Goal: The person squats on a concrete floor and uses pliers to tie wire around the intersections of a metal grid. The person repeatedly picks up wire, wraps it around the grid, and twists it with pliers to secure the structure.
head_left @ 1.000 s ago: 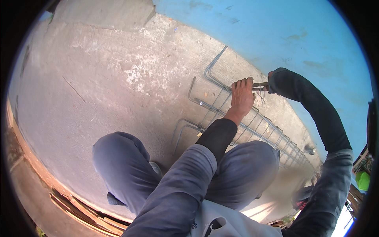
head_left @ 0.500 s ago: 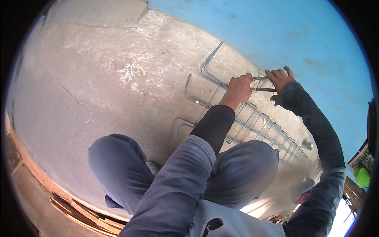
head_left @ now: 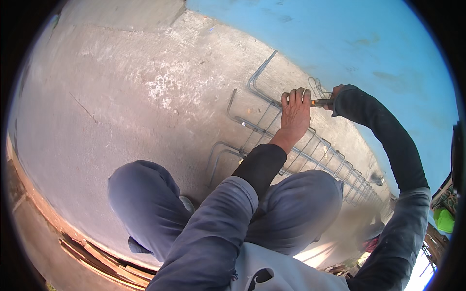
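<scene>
A long steel rebar cage (head_left: 301, 154) lies on the concrete, its hooked bar ends toward the left. My left hand (head_left: 295, 116) rests over its upper long bar, fingers stretched out and slightly apart; its thumb and anything beneath the palm are hidden. Just to its right, my right hand (head_left: 335, 95) is closed around the handles of pliers (head_left: 319, 103) that show black and orange. The handles are squeezed together. The jaws are hidden behind my left hand. Loops of thin tie wire (head_left: 318, 86) stick up beyond the pliers, near the blue wall.
A blue wall (head_left: 378, 53) rises along the far right side of the concrete floor (head_left: 126, 106). My bent knees are close to the cage's near side. Wooden boards (head_left: 104, 262) lie at the lower left, past the floor's edge. A bright green object (head_left: 443, 219) is at the far right.
My right hand has gone from spread fingers on parted handles to a closed grip, bringing the handles together. My left hand has uncurled from a fist, its fingers now stretched out over the bar.
</scene>
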Demonstrator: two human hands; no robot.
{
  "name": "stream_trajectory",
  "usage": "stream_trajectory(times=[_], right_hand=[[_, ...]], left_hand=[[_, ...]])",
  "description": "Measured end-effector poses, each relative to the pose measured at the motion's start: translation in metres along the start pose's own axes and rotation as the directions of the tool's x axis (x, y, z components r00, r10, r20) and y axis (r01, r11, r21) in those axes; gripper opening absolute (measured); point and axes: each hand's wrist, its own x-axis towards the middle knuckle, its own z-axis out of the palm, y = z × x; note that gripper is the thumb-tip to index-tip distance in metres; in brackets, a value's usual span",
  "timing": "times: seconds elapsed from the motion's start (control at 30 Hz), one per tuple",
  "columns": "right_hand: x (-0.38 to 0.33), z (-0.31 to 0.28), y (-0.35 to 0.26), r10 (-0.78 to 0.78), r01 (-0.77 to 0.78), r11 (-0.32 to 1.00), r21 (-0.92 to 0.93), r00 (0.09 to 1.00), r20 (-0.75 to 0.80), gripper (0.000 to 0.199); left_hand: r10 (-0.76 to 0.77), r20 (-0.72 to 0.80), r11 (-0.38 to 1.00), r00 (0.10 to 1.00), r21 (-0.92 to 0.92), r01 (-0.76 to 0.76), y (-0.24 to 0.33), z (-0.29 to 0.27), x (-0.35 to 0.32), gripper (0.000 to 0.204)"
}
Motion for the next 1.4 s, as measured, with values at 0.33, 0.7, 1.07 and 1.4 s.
stream_trajectory(times=[0.33, 0.7, 1.07, 1.4], right_hand=[[0.01, 0.031, 0.018, 0.09, -0.183, 0.88, 0.438, 0.97, 0.224, 0.04], [-0.015, 0.075, 0.029, -0.022, -0.446, 0.664, 0.6, 0.79, 0.612, 0.03], [-0.176, 0.227, -0.057, -0.671, -0.671, -0.258, 0.696, 0.642, 0.371, 0.049], [-0.367, 0.251, -0.149, -0.389, -0.58, -0.457, 0.675, 0.812, 0.434, 0.055]], left_hand=[[0.067, 0.319, 0.996, 0.945, -0.075, -0.046, -0.009, 0.017, 0.009, 0.011], [-0.011, 0.318, 0.999, 0.948, -0.042, 0.026, 0.036, -0.024, -0.01, 0.032], [0.083, 0.555, 0.951, 0.828, -0.291, 0.1, 0.059, -0.171, -0.125, 0.033], [-0.755, 0.629, 0.033, 0.186, -0.247, 0.968, 0.125, -0.383, -0.143, 0.031]])
